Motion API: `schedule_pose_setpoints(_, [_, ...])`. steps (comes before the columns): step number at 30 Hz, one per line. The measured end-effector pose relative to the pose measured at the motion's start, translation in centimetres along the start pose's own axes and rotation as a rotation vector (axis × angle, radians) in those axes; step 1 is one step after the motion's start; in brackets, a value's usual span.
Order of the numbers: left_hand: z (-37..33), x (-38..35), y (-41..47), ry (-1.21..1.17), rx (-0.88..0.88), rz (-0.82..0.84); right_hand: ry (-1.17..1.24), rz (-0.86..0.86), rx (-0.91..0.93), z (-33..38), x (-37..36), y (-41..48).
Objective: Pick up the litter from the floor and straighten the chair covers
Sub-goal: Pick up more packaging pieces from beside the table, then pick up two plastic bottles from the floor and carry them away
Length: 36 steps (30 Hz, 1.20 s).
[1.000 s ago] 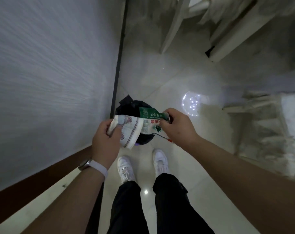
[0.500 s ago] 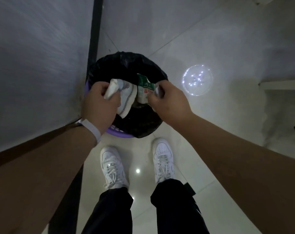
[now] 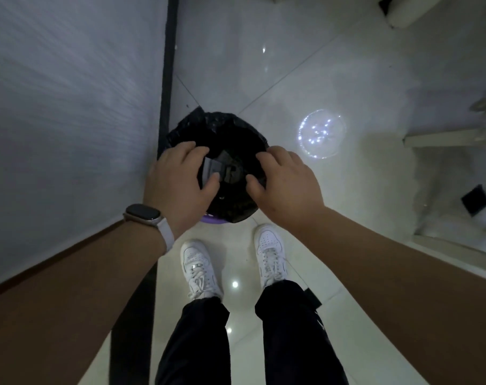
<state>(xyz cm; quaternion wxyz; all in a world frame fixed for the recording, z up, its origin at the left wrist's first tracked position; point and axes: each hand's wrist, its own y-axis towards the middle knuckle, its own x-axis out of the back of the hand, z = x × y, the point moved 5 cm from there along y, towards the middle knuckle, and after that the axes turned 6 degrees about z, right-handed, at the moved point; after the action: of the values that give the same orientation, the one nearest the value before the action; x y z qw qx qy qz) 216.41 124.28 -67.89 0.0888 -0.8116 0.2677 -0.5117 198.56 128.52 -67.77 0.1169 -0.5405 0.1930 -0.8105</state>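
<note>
A round bin lined with a black bag stands on the pale floor by the wall, a purple rim showing at its near side. Both my hands hover over its mouth. My left hand is open, fingers spread, holding nothing. My right hand is also open and empty. Down inside the bin lie dim pieces of litter, dark and hard to make out.
A grey wall with a dark vertical strip runs along the left. A white covered chair stands at the right, with a black block on it. My white shoes stand just behind the bin. A light reflection glows on the tiles.
Both hands held crumpled wrappers over the bin half a second ago. Now the wrappers have dropped into the bin and both hands are open and empty.
</note>
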Motion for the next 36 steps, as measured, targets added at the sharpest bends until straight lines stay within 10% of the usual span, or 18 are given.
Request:
schedule_pose_setpoints(19, [-22.8, 23.4, -15.5, 0.180, -0.503, -0.036, -0.123, -0.223, -0.110, 8.8, 26.9, -22.2])
schedule_pose_setpoints(36, [-45.5, 22.2, -33.1, 0.414, -1.127, -0.048, -0.134, -0.501, -0.552, -0.8, 34.6, -52.8])
